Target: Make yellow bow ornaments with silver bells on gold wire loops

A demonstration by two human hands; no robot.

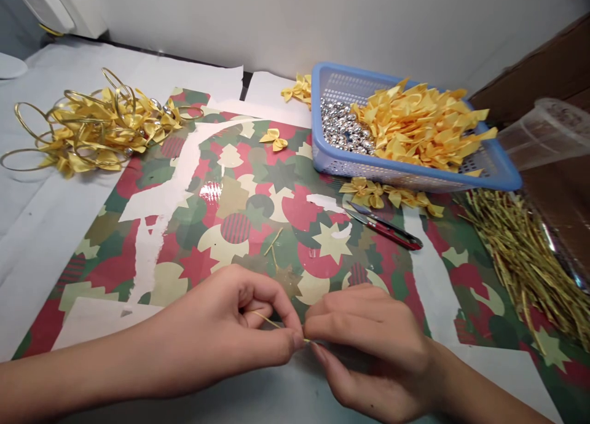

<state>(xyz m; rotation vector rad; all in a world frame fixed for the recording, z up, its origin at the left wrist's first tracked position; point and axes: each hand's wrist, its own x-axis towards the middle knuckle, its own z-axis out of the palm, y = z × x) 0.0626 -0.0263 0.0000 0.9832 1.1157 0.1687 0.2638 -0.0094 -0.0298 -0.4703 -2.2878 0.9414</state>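
My left hand pinches a thin gold cord between thumb and forefinger near the front of the table. Right beside it, my right hand grips the same cord, its thumb and fingers nearly touching the left fingertips. Much of the cord is hidden inside the hands. Beyond them, short gold cord scraps lie on the patterned paper. Farther off is a single yellow ribbon bow. Red-handled thread snips rest to the right of it.
A blue basket at the back right holds silver bells and many yellow bows. Gold cords are bundled at the right, near a clear plastic cup. Gold loops with bows and bells pile up at the left.
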